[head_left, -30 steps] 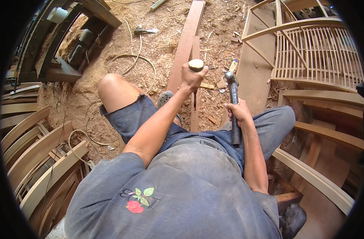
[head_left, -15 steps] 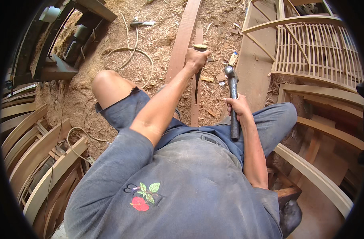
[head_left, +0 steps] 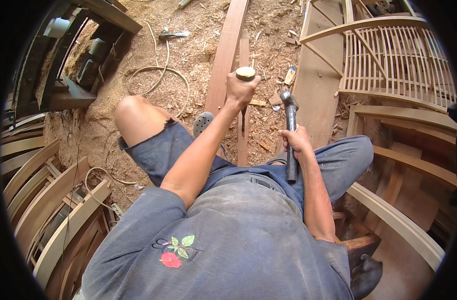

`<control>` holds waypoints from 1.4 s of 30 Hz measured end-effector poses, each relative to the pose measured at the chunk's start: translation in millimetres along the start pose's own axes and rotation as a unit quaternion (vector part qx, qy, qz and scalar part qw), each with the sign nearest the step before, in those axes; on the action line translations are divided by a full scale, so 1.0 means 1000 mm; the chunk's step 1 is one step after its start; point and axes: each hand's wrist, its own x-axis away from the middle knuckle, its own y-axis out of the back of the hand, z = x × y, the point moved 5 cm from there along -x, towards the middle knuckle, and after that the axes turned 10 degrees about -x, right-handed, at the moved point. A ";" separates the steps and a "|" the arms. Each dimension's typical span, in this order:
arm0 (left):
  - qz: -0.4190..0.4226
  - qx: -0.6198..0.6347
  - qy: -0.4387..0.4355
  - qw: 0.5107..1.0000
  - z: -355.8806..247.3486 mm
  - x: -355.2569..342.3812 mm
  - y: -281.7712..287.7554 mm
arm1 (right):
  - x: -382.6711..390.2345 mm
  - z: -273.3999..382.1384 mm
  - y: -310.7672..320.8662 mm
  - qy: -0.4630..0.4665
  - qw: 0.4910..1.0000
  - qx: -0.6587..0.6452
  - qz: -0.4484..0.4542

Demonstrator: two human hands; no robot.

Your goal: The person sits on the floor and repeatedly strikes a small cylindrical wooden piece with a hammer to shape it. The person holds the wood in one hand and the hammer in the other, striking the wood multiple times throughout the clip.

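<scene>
My left hand (head_left: pixel 240 90) is wrapped round the handle of a chisel (head_left: pixel 245 73), whose pale round butt faces up. Its dark blade points down at a narrow reddish wooden strip (head_left: pixel 243 155) between my legs, near a dark slot (head_left: pixel 243 131) in the wood. Whether the tip touches the strip, I cannot tell. In my right hand (head_left: pixel 297 140) is a hammer (head_left: pixel 291 112), gripped mid-handle, head up and tilted slightly left. It hangs over my right thigh, apart from the chisel.
A wide reddish plank (head_left: pixel 222 60) lies left of the strip. Wood shavings (head_left: pixel 193 50) and a looped cord (head_left: pixel 161 82) cover the ground. Slatted curved frames (head_left: pixel 388 60) stand at right, curved boards (head_left: pixel 58 210) at left. A dark machine frame (head_left: pixel 73 55) is at far left.
The chisel's butt has tipped toward me, showing more of its round top, and my left hand sits slightly lower. The hammer has sunk a little. The whole view has shifted slightly.
</scene>
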 end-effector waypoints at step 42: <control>0.020 -0.031 0.073 0.997 -0.011 0.003 0.000 | -0.001 -0.006 -0.002 0.017 0.999 0.038 -0.004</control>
